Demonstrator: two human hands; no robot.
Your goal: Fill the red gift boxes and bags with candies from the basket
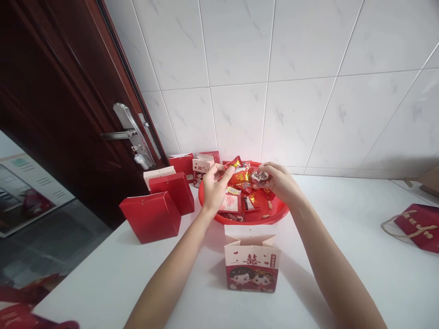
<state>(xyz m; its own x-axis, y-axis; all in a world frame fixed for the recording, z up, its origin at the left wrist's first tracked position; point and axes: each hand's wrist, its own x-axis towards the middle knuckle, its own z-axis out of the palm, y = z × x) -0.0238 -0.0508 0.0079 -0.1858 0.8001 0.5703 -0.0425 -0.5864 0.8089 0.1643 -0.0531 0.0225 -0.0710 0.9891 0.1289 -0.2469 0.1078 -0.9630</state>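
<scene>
Over the left side of a red plastic basket (281, 214), my left hand (216, 186) is closed on a red and gold wrapped candy (237, 161). My right hand (279, 183), at the basket's right side, pinches a dark brown packet with white lettering (259, 176). Below both hands, the basket holds several wrapped sweets, among them a red-gold candy (252, 202) and a pale pink packet (230, 203), plus a few peanuts (270, 204). Nearer to me, between my forearms, an open-topped gift box (252, 269) with two cartoon figures stands upright.
Several red gift boxes (152, 217) stand on the white table (343, 219) at the left, with another cartoon box (200, 170) behind. At the right edge lies a dark red bag (420, 226) with a cord handle. Behind are a tiled wall (240, 45) and a brown door (68, 68).
</scene>
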